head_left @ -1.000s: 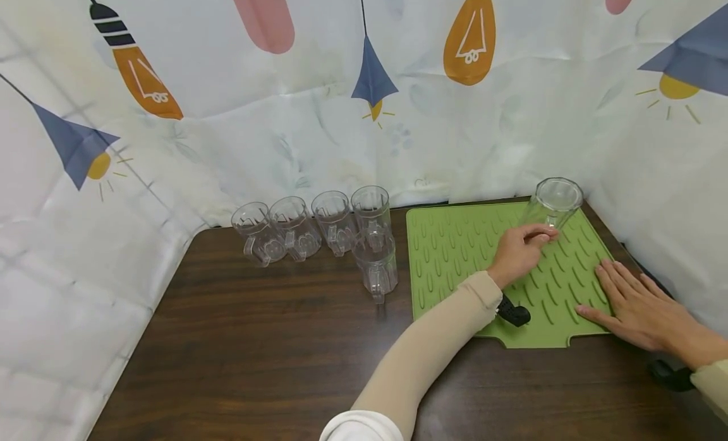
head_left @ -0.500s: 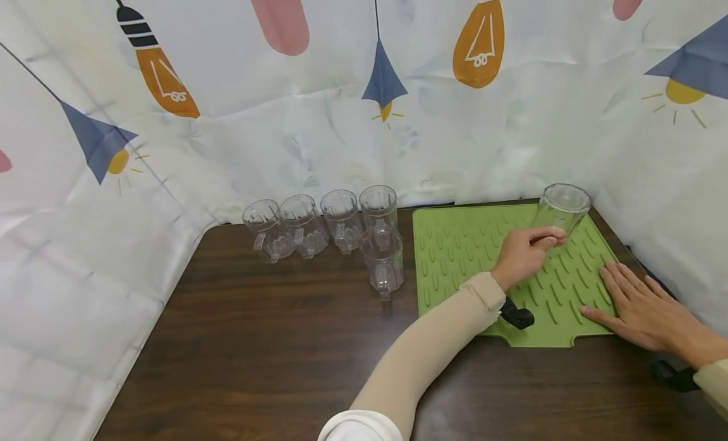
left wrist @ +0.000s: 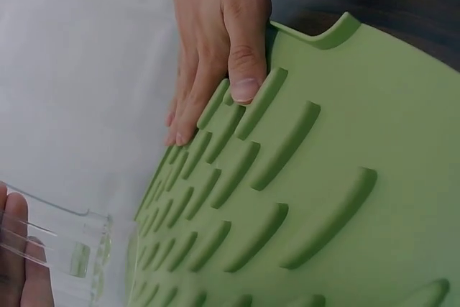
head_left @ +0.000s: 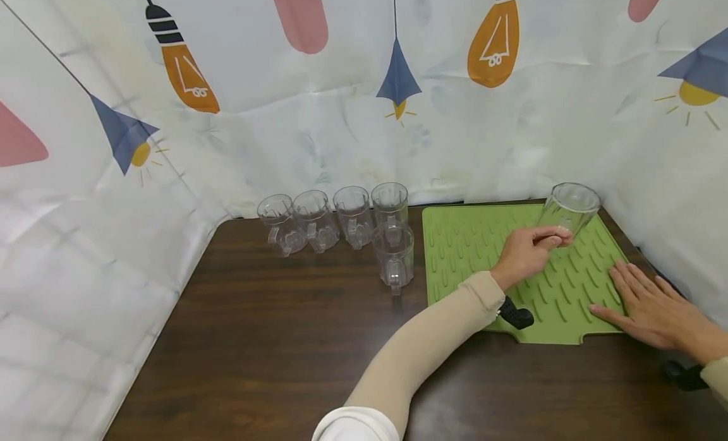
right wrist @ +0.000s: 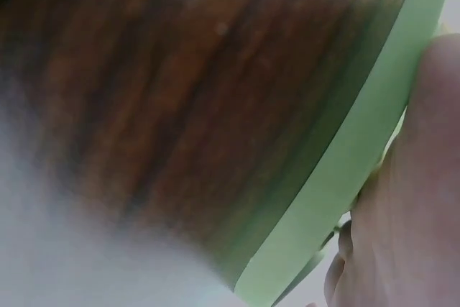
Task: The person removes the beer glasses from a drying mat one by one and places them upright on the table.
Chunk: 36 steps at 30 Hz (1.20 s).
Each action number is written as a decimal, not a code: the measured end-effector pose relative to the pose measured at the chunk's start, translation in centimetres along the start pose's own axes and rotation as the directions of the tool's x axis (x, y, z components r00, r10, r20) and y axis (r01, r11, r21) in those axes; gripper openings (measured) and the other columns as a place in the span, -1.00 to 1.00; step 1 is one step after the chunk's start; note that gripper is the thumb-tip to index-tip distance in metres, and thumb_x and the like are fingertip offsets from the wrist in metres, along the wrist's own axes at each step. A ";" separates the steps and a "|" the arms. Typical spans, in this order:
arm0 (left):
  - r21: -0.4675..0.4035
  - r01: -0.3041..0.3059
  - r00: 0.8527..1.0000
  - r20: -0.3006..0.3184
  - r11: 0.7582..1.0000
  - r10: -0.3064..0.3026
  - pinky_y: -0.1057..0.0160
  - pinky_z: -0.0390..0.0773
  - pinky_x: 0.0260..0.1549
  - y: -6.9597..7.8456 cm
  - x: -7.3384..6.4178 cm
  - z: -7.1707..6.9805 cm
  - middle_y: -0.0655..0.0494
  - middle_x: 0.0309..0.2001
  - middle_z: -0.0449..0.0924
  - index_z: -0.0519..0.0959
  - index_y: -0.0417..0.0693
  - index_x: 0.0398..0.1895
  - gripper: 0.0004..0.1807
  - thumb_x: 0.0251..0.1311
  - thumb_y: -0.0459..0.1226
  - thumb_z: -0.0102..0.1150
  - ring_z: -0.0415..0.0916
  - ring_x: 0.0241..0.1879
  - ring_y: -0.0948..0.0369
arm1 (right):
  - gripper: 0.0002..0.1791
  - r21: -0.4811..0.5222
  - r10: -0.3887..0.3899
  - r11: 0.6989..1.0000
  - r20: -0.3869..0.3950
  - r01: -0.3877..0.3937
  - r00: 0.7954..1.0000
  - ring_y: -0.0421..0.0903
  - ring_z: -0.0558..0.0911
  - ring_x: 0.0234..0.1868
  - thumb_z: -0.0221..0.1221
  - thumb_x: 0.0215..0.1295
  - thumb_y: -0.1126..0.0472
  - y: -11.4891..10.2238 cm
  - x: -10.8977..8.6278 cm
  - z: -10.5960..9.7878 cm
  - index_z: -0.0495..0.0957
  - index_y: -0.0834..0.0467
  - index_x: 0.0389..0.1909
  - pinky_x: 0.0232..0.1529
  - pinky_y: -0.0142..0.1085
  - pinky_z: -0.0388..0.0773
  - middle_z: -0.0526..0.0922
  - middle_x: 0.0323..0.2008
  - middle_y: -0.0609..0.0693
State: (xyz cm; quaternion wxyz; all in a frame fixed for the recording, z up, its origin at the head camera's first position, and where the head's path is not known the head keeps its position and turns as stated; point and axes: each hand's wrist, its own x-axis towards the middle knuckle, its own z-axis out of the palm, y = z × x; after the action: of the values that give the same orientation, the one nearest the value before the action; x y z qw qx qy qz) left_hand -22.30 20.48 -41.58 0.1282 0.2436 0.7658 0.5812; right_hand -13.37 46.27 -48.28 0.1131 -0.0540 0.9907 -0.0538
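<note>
My left hand (head_left: 527, 253) grips a clear glass mug (head_left: 574, 204) at the back right of a green ridged mat (head_left: 478, 239). Fingers and thumb close at its handle side. In the left wrist view, the mug (left wrist: 90, 257) has one end at the mat; whether it touches is unclear. My right hand (head_left: 654, 305) lies with straight fingers on the mat's right edge. The left wrist view also shows this right hand (left wrist: 219, 41) against the ridges. To the left, several more clear mugs (head_left: 352, 217) stand on the table, one (head_left: 395, 258) in front of their row.
The dark wooden table (head_left: 273, 352) reaches left and forward of the mat. A white patterned curtain (head_left: 341, 138) hangs close behind and along both sides. The mat's front edge (head_left: 548, 337) has a notched tab. A mat edge (right wrist: 338, 141) borders the right wrist view's dark wood.
The head view has swung slightly left, so the table and mugs sit farther right in it. Both hands keep their places at the mug and the mat.
</note>
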 end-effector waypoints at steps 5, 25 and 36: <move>-0.022 -0.007 1.000 -0.006 1.000 0.007 0.42 0.13 -0.76 0.2 -0.7 -0.7 0.20 0.06 0.80 0.70 0.08 0.18 -0.69 0.57 -0.22 0.01 0.50 -0.46 0.55 | 0.26 -0.003 -0.004 1.000 0.005 0.004 1.000 0.52 -0.38 0.59 -0.09 0.46 -0.49 -0.2 0.2 -0.2 -0.29 0.52 0.57 0.42 0.53 -0.25 -0.42 0.57 0.54; -0.051 0.020 0.999 -0.046 0.998 -0.022 0.41 0.18 -0.71 0.7 -3.4 -2.8 0.20 0.03 0.81 0.72 0.09 0.14 -0.71 0.53 -0.24 0.07 0.70 -0.10 0.56 | 0.23 -0.028 -0.014 1.000 -0.005 0.014 1.000 0.55 -0.39 0.57 -0.10 0.50 -0.44 -0.6 -0.2 -0.5 -0.32 0.55 0.56 0.41 0.54 -0.24 -0.46 0.55 0.56; -0.121 0.033 0.999 -0.025 0.992 -0.036 0.58 0.65 -0.20 1.3 -5.1 -3.5 0.08 0.00 0.82 0.73 -0.02 0.12 -0.72 0.50 -0.28 0.10 0.76 -0.04 0.41 | 0.26 -0.014 -0.017 1.000 -0.020 0.016 1.000 0.54 -0.43 0.56 -0.09 0.48 -0.45 -0.1 -0.1 -0.1 -0.36 0.54 0.55 0.39 0.56 -0.24 -0.51 0.54 0.54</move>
State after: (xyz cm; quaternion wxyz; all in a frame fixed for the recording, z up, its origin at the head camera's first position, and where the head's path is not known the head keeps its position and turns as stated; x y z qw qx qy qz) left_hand -19.38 15.21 -39.78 0.1423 0.2143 0.7349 0.6275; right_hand -13.26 46.21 -48.13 0.1023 -0.0623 0.9916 -0.0483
